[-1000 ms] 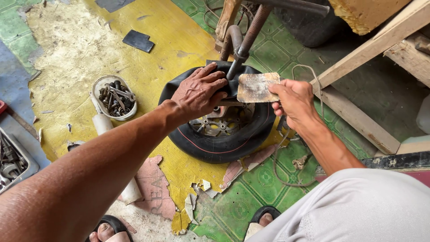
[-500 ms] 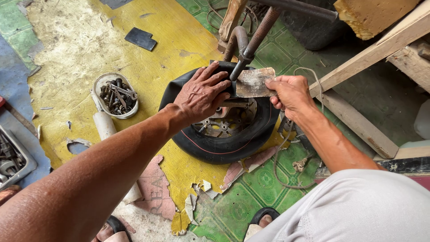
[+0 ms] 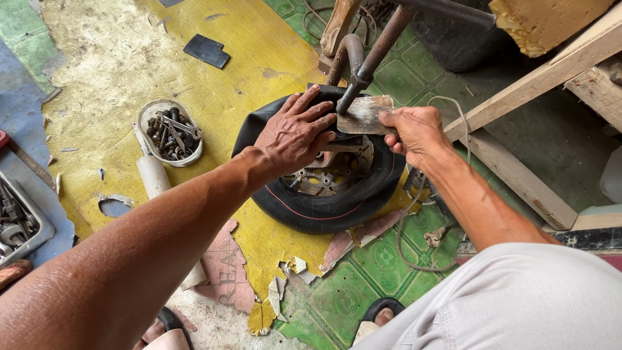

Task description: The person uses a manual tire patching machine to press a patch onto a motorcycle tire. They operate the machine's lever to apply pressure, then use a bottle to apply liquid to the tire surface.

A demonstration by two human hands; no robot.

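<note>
A small black tyre (image 3: 324,206) on a metal wheel lies flat on the worn floor. My left hand (image 3: 295,133) presses palm-down on the tyre's upper side wall, fingers spread. My right hand (image 3: 414,133) grips a flat, rusty metal plate (image 3: 363,115) held over the wheel's rim. A rusty threaded rod with a clamp foot (image 3: 363,65) comes down from above and meets the plate's left edge between my hands.
A round bowl of bolts and spanners (image 3: 170,133) sits left of the tyre, with a white tube (image 3: 153,176) below it. A tool tray (image 3: 16,220) is at far left. Wooden beams (image 3: 531,84) run at right. Cord (image 3: 414,220) trails beside the tyre.
The view has shifted slightly. My right hand has brought the plate a little closer to the rod and my left hand; the left hand stays on the tyre.
</note>
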